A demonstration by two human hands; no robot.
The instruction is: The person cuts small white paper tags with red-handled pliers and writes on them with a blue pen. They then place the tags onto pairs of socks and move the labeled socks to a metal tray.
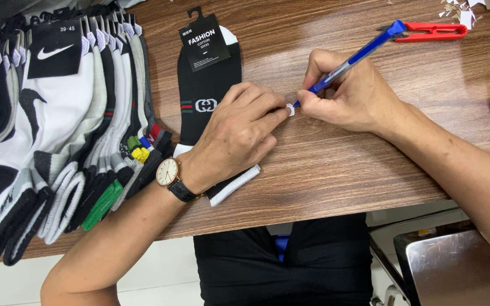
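On the brown wood-grain desk (336,170), the left hand (236,133) pinches a tiny white paper tag (291,109) flat with its fingertips, wrist resting on a black cotton sock with a white cuff (208,90). The right hand (347,93) is curled around a blue ballpoint pen (350,61), tip touching the tag. The scrap is so small that, in my judgement, pen pressure could make it slide or tear, or ink could mark a fingertip. Red thread snips (432,31) lie well apart.

Row of overlapped socks (58,141) at table's (370,181) left end. Single sock pair (208,96) right of row, under left hand (236,136). Small sticker (291,109) between left hand and right hand (347,93). Snips (432,31) at far right.
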